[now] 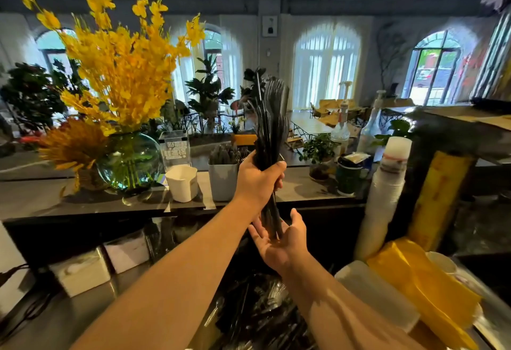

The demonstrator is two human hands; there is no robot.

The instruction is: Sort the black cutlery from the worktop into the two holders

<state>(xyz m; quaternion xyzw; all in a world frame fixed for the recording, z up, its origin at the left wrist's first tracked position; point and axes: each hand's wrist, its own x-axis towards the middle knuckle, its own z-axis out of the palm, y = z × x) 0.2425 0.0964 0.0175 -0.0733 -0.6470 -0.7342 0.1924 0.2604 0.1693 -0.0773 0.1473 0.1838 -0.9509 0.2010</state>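
Black cutlery (270, 117) is partly sorted: left hand (257, 181) grips a bunch, right hand (279, 242) spread beneath, some in one holder (223, 184), more loose below.

Single wide-angle cam, worn on the person's head, looks fwd and slightly down across the raised worktop (41, 197) toward arched windows (326, 65) at the far wall. Both forearms (179, 266) enter from the bottom edge, close to the lens; left hand (258, 181), gripping a black cutlery bundle (269, 123), and right hand (282, 242) sit mid-frame. Straight lines bow near the edges.
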